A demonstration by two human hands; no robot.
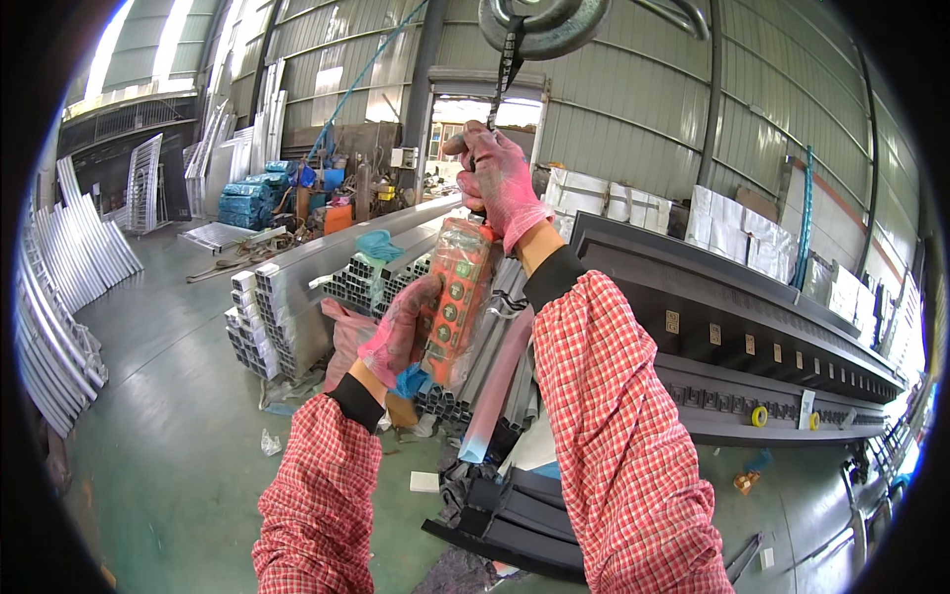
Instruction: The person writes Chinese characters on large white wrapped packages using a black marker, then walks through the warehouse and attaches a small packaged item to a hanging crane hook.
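Observation:
My left hand [399,332], in a pink stained glove, is closed round the lower part of an orange push-button hoist remote [457,302]. Clear plastic film wraps the remote, and round buttons run down its face. Above it, my right hand [495,183], in a similar pink glove, grips a dark strap [509,64] near the remote's top end. That strap runs up to a large metal hook [546,30] at the top of the view. The fingers of my right hand hide how strap and remote meet.
Bundled square metal tubes [297,317] lie beyond my hands. Long dark metal beams [752,327] are stacked on the right, and curved dark pieces [515,525] lie on the floor close by. White tube racks [84,233] stand left. A doorway [485,124] opens at the back.

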